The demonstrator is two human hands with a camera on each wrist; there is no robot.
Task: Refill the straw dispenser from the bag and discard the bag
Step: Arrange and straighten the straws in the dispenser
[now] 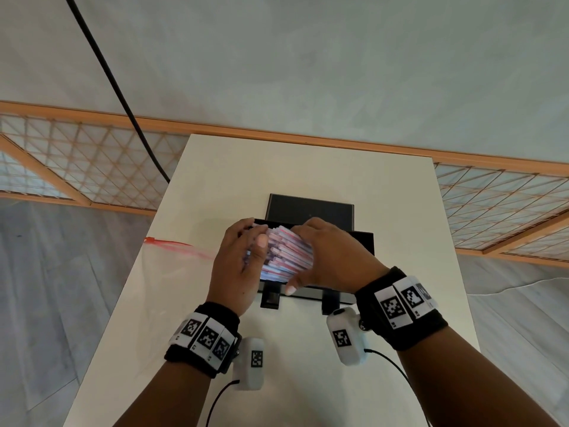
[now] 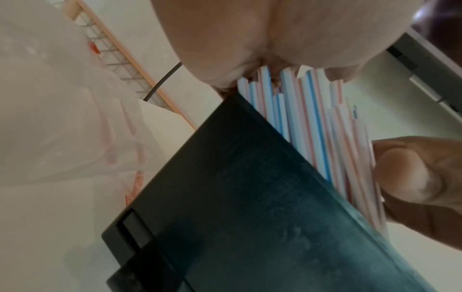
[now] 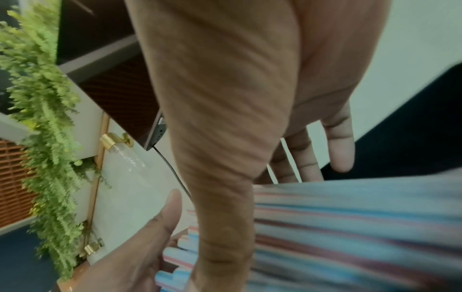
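A thick bundle of red- and blue-striped straws (image 1: pixel 283 257) hangs over the open black straw dispenser (image 1: pixel 363 241) at the middle of the white table (image 1: pixel 308 167). My left hand (image 1: pixel 254 234) cups the bundle's left ends, thumb on top. My right hand (image 1: pixel 300 257) grips the bundle from the right, fingers over the far side, thumb at the near side. In the left wrist view the straws (image 2: pixel 307 118) stand against the dispenser wall (image 2: pixel 250 197), their tips at my palm. The clear bag (image 1: pixel 175 260) with a red zip lies left of the dispenser.
The dispenser's black lid (image 1: pixel 309 211) stands open behind it. A black cable (image 1: pixel 123 97) hangs down past the table's far left corner. A wooden lattice railing (image 1: pixel 77 155) runs behind the table. Green foliage (image 3: pixel 45 118) shows in the right wrist view.
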